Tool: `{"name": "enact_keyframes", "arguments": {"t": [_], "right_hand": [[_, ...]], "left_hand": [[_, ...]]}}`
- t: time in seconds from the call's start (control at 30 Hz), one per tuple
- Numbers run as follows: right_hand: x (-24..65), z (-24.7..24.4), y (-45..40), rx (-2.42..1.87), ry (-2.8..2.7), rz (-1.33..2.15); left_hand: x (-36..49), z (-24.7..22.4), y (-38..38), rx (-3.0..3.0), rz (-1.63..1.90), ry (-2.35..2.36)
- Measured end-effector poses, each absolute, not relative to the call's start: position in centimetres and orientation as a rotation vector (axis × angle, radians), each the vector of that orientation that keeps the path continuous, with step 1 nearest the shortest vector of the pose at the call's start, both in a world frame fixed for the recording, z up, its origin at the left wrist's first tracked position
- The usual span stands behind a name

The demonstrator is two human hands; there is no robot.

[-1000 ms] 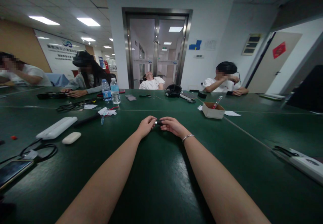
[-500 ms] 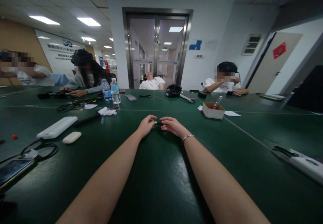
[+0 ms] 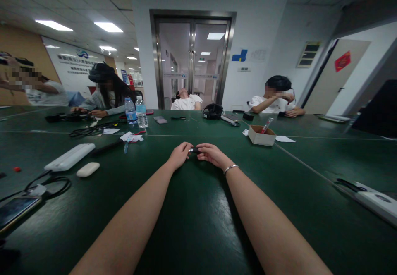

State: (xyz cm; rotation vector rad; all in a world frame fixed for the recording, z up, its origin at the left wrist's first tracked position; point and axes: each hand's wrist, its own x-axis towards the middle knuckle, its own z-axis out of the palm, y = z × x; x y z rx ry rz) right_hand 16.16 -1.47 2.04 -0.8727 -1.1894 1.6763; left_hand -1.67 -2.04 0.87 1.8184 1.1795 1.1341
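Observation:
A small dark object with a silvery end lies between my hands, over the middle of the green table. My left hand pinches its silvery left end. The fingers of my right hand are closed on its black right part. What exactly the object is remains too small to tell. A bracelet circles my right wrist.
An open box stands beyond my right hand. Two bottles are at the back left. A white power bank, a white case and a phone lie left. Several people sit across the table.
My hands have hardly moved; slightly more of the silvery end shows between them. At the far left, a person's arms and head have shifted.

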Motion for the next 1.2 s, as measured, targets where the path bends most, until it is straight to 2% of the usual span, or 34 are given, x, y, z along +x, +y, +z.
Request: {"name": "enact_keyframes", "arguments": {"t": [1.2], "right_hand": [[16.11, 2.29, -1.66, -0.874, -1.195, 1.670]], "left_hand": [[-1.64, 1.12, -2.18, 1.781, 1.095, 1.155]]}}
